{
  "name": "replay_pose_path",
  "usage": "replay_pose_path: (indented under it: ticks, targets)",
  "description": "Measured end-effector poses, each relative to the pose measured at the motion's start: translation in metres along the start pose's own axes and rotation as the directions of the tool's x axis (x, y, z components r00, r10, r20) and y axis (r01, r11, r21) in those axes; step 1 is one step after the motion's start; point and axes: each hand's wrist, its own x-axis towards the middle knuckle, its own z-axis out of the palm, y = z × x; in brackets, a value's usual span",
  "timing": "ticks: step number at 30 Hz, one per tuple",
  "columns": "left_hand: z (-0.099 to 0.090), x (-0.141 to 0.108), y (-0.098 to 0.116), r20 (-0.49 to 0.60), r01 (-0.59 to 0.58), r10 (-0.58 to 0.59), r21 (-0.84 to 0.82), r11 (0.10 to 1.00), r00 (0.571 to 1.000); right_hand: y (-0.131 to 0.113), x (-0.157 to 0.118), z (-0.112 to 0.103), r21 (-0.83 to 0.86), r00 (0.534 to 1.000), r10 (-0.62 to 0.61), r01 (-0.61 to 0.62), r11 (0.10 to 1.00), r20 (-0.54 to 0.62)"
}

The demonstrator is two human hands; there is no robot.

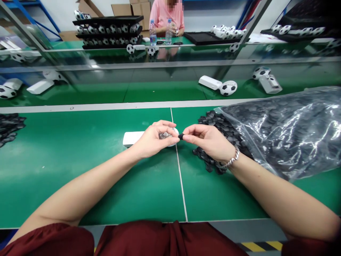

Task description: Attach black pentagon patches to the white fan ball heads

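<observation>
Near the middle of the green table, my left hand is closed in a pinch at the left side of a small black piece. On the right side of that piece, the thumb and forefinger of my right hand grip it too. Beneath my left hand lies a white item with a long flat body and a rounded end, partly hidden by the fingers. A heap of black pieces spreads behind and beside my right hand.
A clear plastic bag of black pieces fills the right side. More black pieces lie far left. Beyond the table's white edge, football-patterned items rest on a green surface. A person in pink sits opposite, near stacked black trays.
</observation>
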Motion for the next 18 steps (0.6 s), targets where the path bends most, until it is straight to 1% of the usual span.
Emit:
replay_pose_path:
  ticks: [1, 3, 5, 6, 7, 9, 13, 15, 18]
  targets:
    - [0.0001, -0.0001, -0.0011, -0.02, -0.012, 0.013, 0.073, 0.997, 1.0, 0.0008, 0.0006, -0.0006, -0.034, 1.0, -0.022, 0.022, 0.999, -0.006]
    - [0.0, -0.0002, -0.0032, -0.047, 0.005, 0.008, 0.265, 0.964, 0.999, 0.0032, 0.0018, -0.0021, -0.116, 0.998, -0.062, 0.06, 0.991, -0.011]
    - [-0.0006, 0.0001, -0.0049, -0.034, 0.048, -0.037, 0.425, 0.904, 0.999, 0.0056, 0.0026, -0.0033, -0.226, 0.995, -0.098, 0.094, 0.97, -0.007]
    - [-0.0011, 0.0003, -0.0056, -0.017, 0.059, -0.058, 0.471, 0.88, 0.998, 0.0065, 0.0028, -0.0036, -0.283, 0.993, -0.116, 0.112, 0.952, 0.004]
    - [-0.0017, 0.0006, -0.0062, 0.001, 0.057, -0.066, 0.496, 0.867, 0.998, 0.0072, 0.0028, -0.0036, -0.333, 0.991, -0.135, 0.133, 0.934, 0.018]
    - [-0.0035, 0.0014, -0.0075, 0.045, 0.008, -0.036, 0.511, 0.859, 0.998, 0.0079, 0.0026, -0.0033, -0.389, 0.983, -0.173, 0.182, 0.903, 0.057]
    - [-0.0069, 0.0028, -0.0099, 0.168, -0.136, 0.06, 0.494, 0.859, 0.984, 0.0086, 0.0016, -0.0012, -0.376, 0.969, -0.207, 0.243, 0.894, 0.134]
    - [-0.0073, 0.0029, -0.0105, 0.182, -0.155, 0.072, 0.495, 0.855, 0.981, 0.0091, 0.0006, 0.0005, -0.361, 0.966, -0.218, 0.255, 0.897, 0.141]
    - [-0.0066, 0.0025, -0.0104, 0.176, -0.153, 0.072, 0.509, 0.847, 0.982, 0.0103, -0.0009, 0.004, -0.347, 0.963, -0.243, 0.269, 0.898, 0.118]
